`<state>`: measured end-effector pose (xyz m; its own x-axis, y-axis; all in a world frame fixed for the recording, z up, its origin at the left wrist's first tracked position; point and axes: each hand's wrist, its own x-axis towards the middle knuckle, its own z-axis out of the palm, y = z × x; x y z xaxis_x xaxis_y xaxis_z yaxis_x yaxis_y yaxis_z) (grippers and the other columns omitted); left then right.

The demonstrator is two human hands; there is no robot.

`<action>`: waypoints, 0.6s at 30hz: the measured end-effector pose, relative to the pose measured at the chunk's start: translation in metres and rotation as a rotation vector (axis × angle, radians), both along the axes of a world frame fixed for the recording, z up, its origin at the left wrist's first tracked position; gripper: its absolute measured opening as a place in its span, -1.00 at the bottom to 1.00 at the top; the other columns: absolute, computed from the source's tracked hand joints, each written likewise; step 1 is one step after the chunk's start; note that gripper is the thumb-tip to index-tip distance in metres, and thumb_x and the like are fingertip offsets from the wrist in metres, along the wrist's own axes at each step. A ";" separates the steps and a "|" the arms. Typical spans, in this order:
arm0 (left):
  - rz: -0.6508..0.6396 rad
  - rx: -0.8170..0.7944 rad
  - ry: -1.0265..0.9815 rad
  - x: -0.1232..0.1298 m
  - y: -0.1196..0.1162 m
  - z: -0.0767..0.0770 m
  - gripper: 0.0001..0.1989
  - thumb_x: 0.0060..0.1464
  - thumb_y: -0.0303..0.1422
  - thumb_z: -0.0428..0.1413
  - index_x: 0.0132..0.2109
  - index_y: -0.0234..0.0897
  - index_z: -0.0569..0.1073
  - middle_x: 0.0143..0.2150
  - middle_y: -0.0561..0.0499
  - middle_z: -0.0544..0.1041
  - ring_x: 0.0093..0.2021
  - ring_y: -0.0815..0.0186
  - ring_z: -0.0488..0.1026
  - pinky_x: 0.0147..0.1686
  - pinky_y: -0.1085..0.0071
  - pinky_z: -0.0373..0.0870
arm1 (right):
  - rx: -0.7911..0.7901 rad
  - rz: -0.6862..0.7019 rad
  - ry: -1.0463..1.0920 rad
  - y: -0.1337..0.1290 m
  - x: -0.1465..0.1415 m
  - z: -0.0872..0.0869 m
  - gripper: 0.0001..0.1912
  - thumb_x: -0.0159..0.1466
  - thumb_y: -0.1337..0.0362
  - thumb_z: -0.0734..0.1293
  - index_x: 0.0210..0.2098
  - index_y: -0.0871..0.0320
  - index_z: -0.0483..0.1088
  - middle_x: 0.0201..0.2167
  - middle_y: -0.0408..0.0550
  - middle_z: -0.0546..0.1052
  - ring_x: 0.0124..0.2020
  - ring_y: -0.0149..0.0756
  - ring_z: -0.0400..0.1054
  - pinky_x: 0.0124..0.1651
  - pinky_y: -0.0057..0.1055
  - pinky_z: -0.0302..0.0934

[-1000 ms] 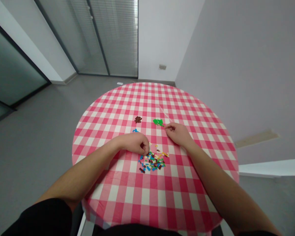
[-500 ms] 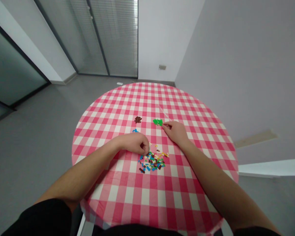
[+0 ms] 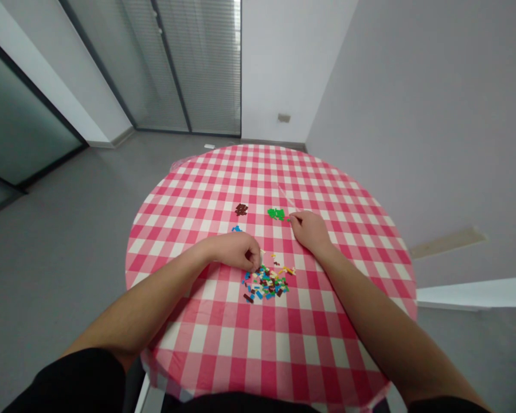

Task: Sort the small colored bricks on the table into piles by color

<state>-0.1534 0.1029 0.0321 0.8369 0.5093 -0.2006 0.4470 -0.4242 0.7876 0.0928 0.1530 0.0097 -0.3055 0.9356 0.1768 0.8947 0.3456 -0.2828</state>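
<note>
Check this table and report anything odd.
A thin pale diagonal line, probably a crease, marks the checked tablecloth just beyond the right hand. The small plastic bricks by the left hand lie in a loose, spilled-looking scatter.

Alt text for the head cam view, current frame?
A person's left hand curls at the edge of a mixed pile of small plastic bricks, while the right hand rests beside a cluster of green bricks. Dark brown bricks and blue bricks sit separately on a round pink-and-white gingham tablecloth.
</note>
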 end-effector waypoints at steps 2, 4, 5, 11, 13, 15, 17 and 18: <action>-0.006 0.002 -0.002 0.000 0.000 0.000 -0.85 -0.10 -0.55 0.15 -0.36 -0.31 0.60 -0.38 0.01 0.60 -0.39 0.36 0.49 -0.33 0.48 0.32 | 0.002 0.007 0.013 0.000 0.002 0.000 -0.61 0.35 0.25 0.13 -0.35 0.20 0.57 -0.37 0.07 0.59 -0.33 -0.16 0.42 -0.29 -0.34 0.14; -0.016 0.003 -0.003 0.000 0.000 0.000 -0.85 -0.09 -0.54 0.14 -0.36 -0.32 0.60 -0.37 -0.01 0.60 -0.39 0.35 0.49 -0.33 0.47 0.33 | -0.005 0.009 0.025 -0.001 0.005 0.000 -0.64 0.32 0.26 0.16 -0.33 0.20 0.59 -0.36 0.07 0.60 -0.32 -0.15 0.42 -0.27 -0.33 0.16; -0.018 0.005 -0.001 0.000 0.000 0.000 -0.85 -0.09 -0.54 0.14 -0.35 -0.33 0.60 -0.37 -0.01 0.60 -0.39 0.35 0.49 -0.33 0.48 0.33 | -0.010 0.008 0.024 -0.001 0.005 0.000 -0.66 0.31 0.26 0.18 -0.29 0.20 0.59 -0.34 0.07 0.60 -0.30 -0.15 0.42 -0.26 -0.34 0.17; -0.016 0.022 0.033 0.000 0.000 0.001 -0.85 -0.09 -0.54 0.15 -0.33 -0.33 0.59 -0.35 0.00 0.60 -0.38 0.37 0.48 -0.32 0.49 0.32 | -0.013 0.014 -0.005 -0.003 0.004 -0.004 -0.66 0.27 0.31 0.23 -0.09 0.19 0.58 -0.30 0.04 0.58 -0.28 -0.20 0.41 -0.23 -0.37 0.20; -0.019 0.022 0.035 0.000 0.000 0.001 -0.85 -0.08 -0.55 0.15 -0.32 -0.34 0.59 -0.35 0.00 0.60 -0.39 0.37 0.48 -0.33 0.49 0.32 | -0.010 0.030 -0.010 -0.005 0.002 -0.004 -0.65 0.27 0.31 0.22 -0.05 0.18 0.57 -0.30 0.04 0.57 -0.27 -0.20 0.41 -0.24 -0.37 0.20; -0.021 0.022 0.036 0.000 0.000 0.002 -0.85 -0.08 -0.55 0.15 -0.33 -0.34 0.59 -0.36 0.00 0.59 -0.39 0.38 0.47 -0.33 0.49 0.32 | -0.009 0.040 -0.015 -0.006 0.001 -0.003 -0.64 0.28 0.32 0.21 -0.03 0.17 0.56 -0.28 0.04 0.56 -0.27 -0.20 0.41 -0.24 -0.37 0.20; -0.023 0.018 0.035 0.000 0.000 0.003 -0.86 -0.09 -0.55 0.16 -0.34 -0.33 0.58 -0.36 0.01 0.58 -0.39 0.39 0.47 -0.33 0.50 0.31 | -0.014 0.047 -0.020 -0.007 0.000 -0.003 -0.63 0.28 0.32 0.21 -0.02 0.17 0.55 -0.28 0.05 0.55 -0.26 -0.20 0.40 -0.24 -0.37 0.20; -0.022 0.015 0.034 0.000 0.000 0.003 -0.86 -0.09 -0.56 0.16 -0.34 -0.33 0.58 -0.36 0.02 0.58 -0.39 0.39 0.46 -0.33 0.50 0.31 | -0.016 0.048 -0.020 -0.007 0.000 -0.003 -0.63 0.28 0.31 0.21 -0.02 0.17 0.55 -0.28 0.05 0.55 -0.26 -0.20 0.40 -0.23 -0.37 0.20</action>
